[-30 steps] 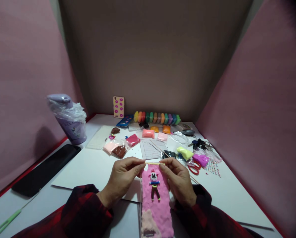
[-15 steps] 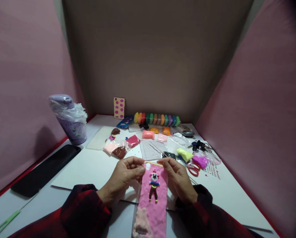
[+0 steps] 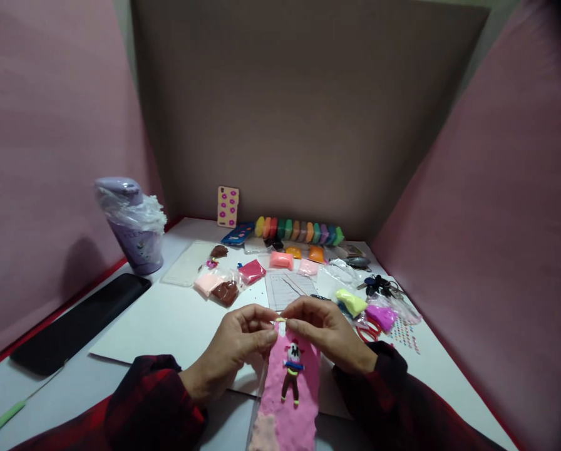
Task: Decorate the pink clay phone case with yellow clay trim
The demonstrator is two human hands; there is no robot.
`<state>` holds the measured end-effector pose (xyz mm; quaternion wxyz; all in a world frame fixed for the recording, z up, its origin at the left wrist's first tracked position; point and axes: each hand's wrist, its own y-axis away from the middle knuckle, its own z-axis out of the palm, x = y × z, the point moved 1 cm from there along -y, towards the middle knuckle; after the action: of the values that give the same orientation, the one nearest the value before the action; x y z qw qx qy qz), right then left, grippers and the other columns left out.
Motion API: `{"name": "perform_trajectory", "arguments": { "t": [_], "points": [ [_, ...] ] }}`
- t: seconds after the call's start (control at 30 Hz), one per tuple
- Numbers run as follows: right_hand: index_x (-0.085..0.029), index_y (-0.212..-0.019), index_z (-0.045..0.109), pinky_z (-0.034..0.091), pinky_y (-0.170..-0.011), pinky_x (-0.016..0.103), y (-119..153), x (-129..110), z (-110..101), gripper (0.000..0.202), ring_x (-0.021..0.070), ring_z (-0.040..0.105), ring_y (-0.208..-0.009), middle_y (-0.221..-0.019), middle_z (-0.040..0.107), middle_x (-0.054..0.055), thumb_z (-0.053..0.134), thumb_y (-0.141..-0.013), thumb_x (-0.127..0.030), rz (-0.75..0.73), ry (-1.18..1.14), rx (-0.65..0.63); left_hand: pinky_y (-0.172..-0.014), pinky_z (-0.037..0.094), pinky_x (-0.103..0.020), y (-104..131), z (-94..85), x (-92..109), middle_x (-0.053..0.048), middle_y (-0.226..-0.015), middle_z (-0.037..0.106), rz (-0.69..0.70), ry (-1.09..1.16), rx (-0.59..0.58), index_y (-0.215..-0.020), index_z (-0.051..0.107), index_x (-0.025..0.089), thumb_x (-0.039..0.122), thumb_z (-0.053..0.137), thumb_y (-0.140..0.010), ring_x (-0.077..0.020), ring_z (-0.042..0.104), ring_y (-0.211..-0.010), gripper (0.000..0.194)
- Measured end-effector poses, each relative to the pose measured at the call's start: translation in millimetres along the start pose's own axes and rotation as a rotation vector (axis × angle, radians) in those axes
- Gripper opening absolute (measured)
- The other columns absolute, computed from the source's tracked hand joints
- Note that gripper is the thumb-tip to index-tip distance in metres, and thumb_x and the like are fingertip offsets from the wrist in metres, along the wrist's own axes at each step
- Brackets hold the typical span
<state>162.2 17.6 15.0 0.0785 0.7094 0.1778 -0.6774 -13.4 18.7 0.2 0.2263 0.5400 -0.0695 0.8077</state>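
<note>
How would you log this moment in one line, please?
pink clay panel: bears small figure; left hand: holds top edge; right hand: touches top edge; yellow packet: farther back

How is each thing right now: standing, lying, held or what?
Pink clay panel: held at its top end
Left hand: pinched at its left edge
Right hand: pinched at its top edge
Pink-spotted case: standing upright
Purple bottle: standing, partly wrapped
Black slab: lying flat
Green-handled tool: lying down
Red scissors: lying; blades hidden, open or shut unclear
Lined paper: lying flat
</note>
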Motion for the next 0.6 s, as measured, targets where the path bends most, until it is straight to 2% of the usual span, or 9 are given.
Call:
{"name": "perform_trajectory", "arguments": {
  "t": [0.17,0.33,0.47,0.6],
  "points": [
    [-0.015,-0.088,0.065,0.041,-0.060,0.022,2.0,1.0,-0.7,0.012,0.0106,0.053,-0.066,-0.075,0.061,0.002,0.062,-0.082,-0.024,-0.074,0.074,0.006,-0.050,0.044,-0.019,0.9,0.9,0.9,-0.001,-0.064,0.063,0.013,0.002,0.007,-0.087,0.061,0.013,0.023,0.080,-0.061,-0.0096,0.057,-0.052,0.034],
    [-0.016,-0.090,0.065,0.044,-0.062,0.024,3.6,1.1,-1.9,0.011,0.0125,0.056,-0.068,-0.078,0.063,0.003,0.060,-0.083,-0.022,-0.142,0.190,0.021,-0.050,0.043,-0.019,2.8,3.9,3.2,-0.002,-0.064,0.062,-0.064,0.016,0.020,-0.083,0.061,0.012,0.027,0.078,-0.063,-0.0089,0.055,-0.052,0.031],
    [-0.016,-0.090,0.065,0.045,-0.061,0.024,4.3,1.2,-1.7,0.011,0.0129,0.058,-0.068,-0.079,0.063,0.003,0.059,-0.083,-0.022,-0.149,0.181,0.015,-0.050,0.041,-0.018,3.4,3.6,2.5,-0.003,-0.066,0.060,-0.110,-0.004,-0.006,-0.075,0.060,0.010,0.031,0.073,-0.070,-0.0080,0.054,-0.052,0.026],
    [-0.017,-0.092,0.065,0.047,-0.066,0.025,5.0,-0.6,-2.6,0.013,0.0145,0.059,-0.074,-0.083,0.064,0.004,0.059,-0.084,-0.025,-0.157,0.206,-0.002,-0.053,0.041,-0.019,3.3,3.1,2.0,-0.002,-0.067,0.059,-0.122,0.013,-0.020,-0.076,0.061,0.010,0.030,0.072,-0.071,-0.0080,0.054,-0.055,0.024]
  ]
}}
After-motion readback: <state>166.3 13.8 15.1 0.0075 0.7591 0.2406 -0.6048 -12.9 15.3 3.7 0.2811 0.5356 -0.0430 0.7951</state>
